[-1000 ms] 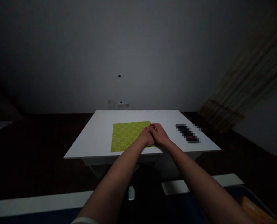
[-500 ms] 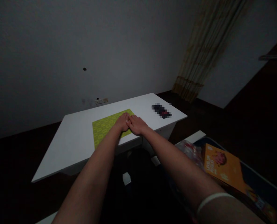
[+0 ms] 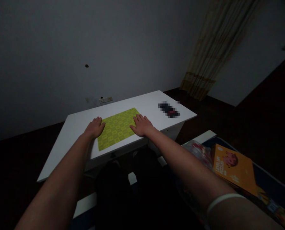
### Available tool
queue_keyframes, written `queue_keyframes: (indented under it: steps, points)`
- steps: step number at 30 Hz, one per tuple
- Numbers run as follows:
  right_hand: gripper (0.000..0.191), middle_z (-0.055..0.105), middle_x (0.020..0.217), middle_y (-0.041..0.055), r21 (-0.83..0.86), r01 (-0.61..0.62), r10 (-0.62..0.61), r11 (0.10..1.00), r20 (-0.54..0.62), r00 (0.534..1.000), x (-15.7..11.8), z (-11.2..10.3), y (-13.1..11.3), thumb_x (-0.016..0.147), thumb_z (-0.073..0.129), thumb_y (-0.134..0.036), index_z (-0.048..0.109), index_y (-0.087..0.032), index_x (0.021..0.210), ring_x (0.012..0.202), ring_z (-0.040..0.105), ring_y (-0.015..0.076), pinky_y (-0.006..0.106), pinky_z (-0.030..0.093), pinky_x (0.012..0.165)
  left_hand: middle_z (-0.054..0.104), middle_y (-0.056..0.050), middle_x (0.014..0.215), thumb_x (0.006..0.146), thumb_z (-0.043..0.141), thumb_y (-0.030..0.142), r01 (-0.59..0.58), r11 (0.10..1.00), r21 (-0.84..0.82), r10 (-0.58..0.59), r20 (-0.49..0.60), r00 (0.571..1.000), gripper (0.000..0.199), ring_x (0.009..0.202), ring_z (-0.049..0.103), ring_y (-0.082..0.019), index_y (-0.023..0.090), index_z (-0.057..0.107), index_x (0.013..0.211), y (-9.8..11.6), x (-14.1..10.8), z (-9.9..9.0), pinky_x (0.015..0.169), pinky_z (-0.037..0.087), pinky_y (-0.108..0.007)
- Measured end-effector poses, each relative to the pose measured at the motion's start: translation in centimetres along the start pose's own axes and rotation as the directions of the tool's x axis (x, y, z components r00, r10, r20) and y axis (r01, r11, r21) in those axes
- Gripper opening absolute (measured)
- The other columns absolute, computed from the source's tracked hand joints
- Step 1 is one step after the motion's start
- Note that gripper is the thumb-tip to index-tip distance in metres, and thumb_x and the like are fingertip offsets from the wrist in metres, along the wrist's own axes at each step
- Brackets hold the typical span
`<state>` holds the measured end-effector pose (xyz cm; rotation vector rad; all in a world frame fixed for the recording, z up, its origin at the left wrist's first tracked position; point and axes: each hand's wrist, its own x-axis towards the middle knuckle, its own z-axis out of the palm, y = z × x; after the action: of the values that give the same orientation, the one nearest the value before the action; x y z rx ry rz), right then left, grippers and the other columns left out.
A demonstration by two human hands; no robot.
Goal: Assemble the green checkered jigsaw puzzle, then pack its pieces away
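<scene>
My left hand (image 3: 94,127) and right hand (image 3: 142,125) lie flat and open, fingers spread and holding nothing, either side of the yellow-green patterned mat (image 3: 118,129) at frame centre on the white table (image 3: 70,148); my right fingertips (image 3: 135,120) overlap its right edge.

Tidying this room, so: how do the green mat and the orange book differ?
The mat is yellow-green with a repeating pattern; the book is orange with a printed picture and lettering. The mat lies on the white table under the right hand; the book lies off the table, untouched. Both are flat and rectangular.
</scene>
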<state>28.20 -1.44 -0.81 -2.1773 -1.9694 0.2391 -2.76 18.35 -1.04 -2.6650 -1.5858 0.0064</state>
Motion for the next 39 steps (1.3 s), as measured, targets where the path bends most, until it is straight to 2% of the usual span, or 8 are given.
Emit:
queue_keyframes:
  steps: [4, 9, 14, 18, 24, 29, 34, 39]
  points:
    - [0.087, 0.043, 0.2, 0.0295, -0.042, 0.105, -0.107, 0.994, -0.043, 0.993, 0.8, 0.4, -2.4, 0.123, 0.045, -0.054, 0.05, 0.003, 0.19, 0.192, 0.035, 0.0433, 0.059, 0.022, 0.159, 0.043, -0.025, 0.202, 0.125, 0.028, 0.05, 0.02, 1.0, 0.004, -0.02, -0.008, 1.0, 0.082, 0.189, 0.044, -0.04, 0.006, 0.049, 0.191, -0.3, -0.1, 0.6, 0.149, 0.045, -0.057]
    - [0.089, 0.039, 0.203, 0.0254, 0.083, 0.286, -0.287, 0.955, -0.006, 0.958, 3.5, 2.2, -7.8, 0.123, 0.05, -0.056, 0.048, 0.0, 0.192, 0.193, 0.034, 0.0397, 0.056, 0.029, 0.158, 0.045, -0.026, 0.201, 0.125, 0.031, 0.047, 0.027, 1.0, 0.011, -0.027, -0.02, 0.999, 0.08, 0.188, 0.045, -0.04, 0.004, 0.051, 0.19, -0.1, -0.1, 0.7, 0.148, 0.045, -0.057]
    - [0.088, 0.037, 0.204, 0.0219, 0.15, 0.265, -0.27, 0.953, 0.015, 0.963, 7.0, 2.9, -10.1, 0.123, 0.053, -0.06, 0.049, -0.007, 0.193, 0.194, 0.031, 0.0378, 0.056, 0.026, 0.159, 0.047, -0.023, 0.2, 0.126, 0.033, 0.05, 0.042, 0.999, 0.028, -0.041, -0.02, 0.999, 0.08, 0.188, 0.045, -0.039, 0.008, 0.05, 0.191, -0.3, -0.3, 0.8, 0.148, 0.045, -0.054]
    - [0.09, 0.036, 0.205, 0.0202, 0.173, 0.227, -0.232, 0.958, 0.01, 0.973, 8.9, 2.3, -8.1, 0.122, 0.054, -0.064, 0.049, -0.009, 0.194, 0.194, 0.031, 0.0381, 0.054, 0.024, 0.159, 0.045, -0.023, 0.201, 0.126, 0.032, 0.052, 0.043, 0.998, 0.035, -0.042, -0.007, 0.999, 0.081, 0.189, 0.043, -0.04, 0.008, 0.048, 0.192, -0.4, -0.5, 1.0, 0.148, 0.045, -0.055]
    - [0.094, 0.027, 0.208, 0.021, 0.078, 0.081, -0.083, 0.994, 0.027, 0.996, 10.4, 0.8, -2.0, 0.125, 0.042, -0.066, 0.039, -0.007, 0.198, 0.196, 0.023, 0.0379, 0.054, 0.021, 0.159, 0.037, -0.025, 0.204, 0.127, 0.026, 0.052, 0.04, 0.999, 0.022, -0.04, 0.024, 0.999, 0.085, 0.191, 0.038, -0.041, 0.002, 0.042, 0.194, -0.1, -0.9, 0.7, 0.152, 0.04, -0.057]
    - [0.093, 0.024, 0.209, 0.0224, 0.067, -0.043, 0.04, 0.997, 0.037, 0.998, 10.8, -0.4, 2.4, 0.125, 0.04, -0.063, 0.034, -0.007, 0.2, 0.196, 0.022, 0.0394, 0.059, 0.02, 0.158, 0.04, -0.023, 0.203, 0.127, 0.029, 0.052, 0.05, 0.999, 0.001, -0.05, 0.015, 0.999, 0.082, 0.19, 0.04, -0.04, 0.008, 0.044, 0.194, 0.0, -1.2, 0.5, 0.151, 0.042, -0.058]
    - [0.094, 0.025, 0.208, 0.0239, 0.05, -0.068, 0.068, 0.996, -0.004, 0.998, 10.3, -0.4, 2.9, 0.126, 0.037, -0.063, 0.033, -0.004, 0.199, 0.196, 0.022, 0.041, 0.06, 0.018, 0.158, 0.043, -0.024, 0.202, 0.125, 0.026, 0.053, 0.045, 0.998, 0.04, -0.046, 0.02, 0.999, 0.084, 0.188, 0.044, -0.041, 0.008, 0.046, 0.192, 0.5, -0.9, 0.3, 0.148, 0.045, -0.062]
    - [0.091, 0.03, 0.208, 0.024, 0.038, -0.069, 0.071, 0.997, -0.029, 0.997, 9.6, -0.5, 2.3, 0.127, 0.037, -0.061, 0.036, -0.003, 0.197, 0.195, 0.026, 0.0409, 0.06, 0.02, 0.158, 0.037, -0.031, 0.202, 0.124, 0.026, 0.06, 0.103, 0.993, 0.055, -0.105, 0.032, 0.994, 0.093, 0.193, 0.031, -0.048, -0.003, 0.044, 0.191, 4.1, 0.8, 0.3, 0.154, 0.035, -0.067]
